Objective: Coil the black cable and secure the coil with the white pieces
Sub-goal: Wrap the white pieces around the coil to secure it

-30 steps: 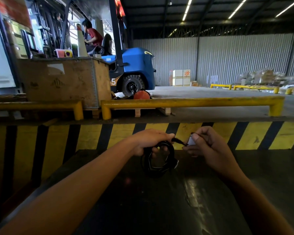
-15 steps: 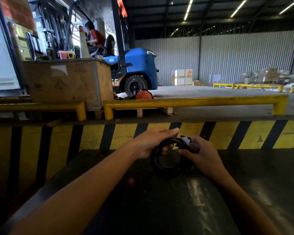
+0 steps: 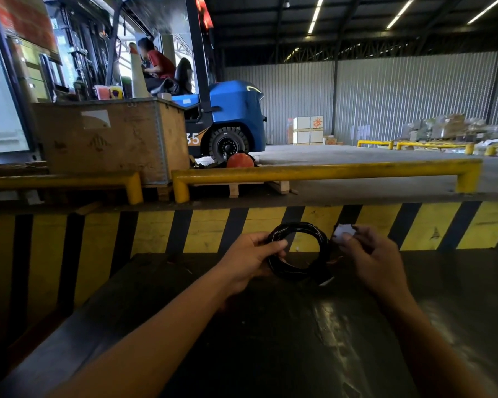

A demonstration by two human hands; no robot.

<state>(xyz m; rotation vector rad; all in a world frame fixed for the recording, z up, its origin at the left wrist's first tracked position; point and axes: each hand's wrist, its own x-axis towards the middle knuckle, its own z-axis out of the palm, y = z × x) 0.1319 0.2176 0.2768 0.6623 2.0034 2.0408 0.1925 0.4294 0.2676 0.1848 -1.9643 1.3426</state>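
Observation:
The black cable (image 3: 292, 271) is wound into a round coil held upright above the dark table (image 3: 270, 340). My left hand (image 3: 247, 259) grips the coil's left side, thumb over the top strands. My right hand (image 3: 371, 254) sits just right of the coil and pinches a small white piece (image 3: 343, 232) at its fingertips, close to the coil's upper right edge. A pale connector end (image 3: 327, 281) pokes out below the coil's lower right.
A yellow-and-black striped wall (image 3: 213, 231) rises right behind the table. Beyond it run yellow guard rails (image 3: 314, 170), a wooden crate (image 3: 112, 139) and a blue forklift (image 3: 233, 116) with a person seated in it. Stacked boxes (image 3: 308, 130) stand far back.
The coil was raised and turned more upright in my left hand. My right hand came off the coil's right side and now holds the white piece up beside it.

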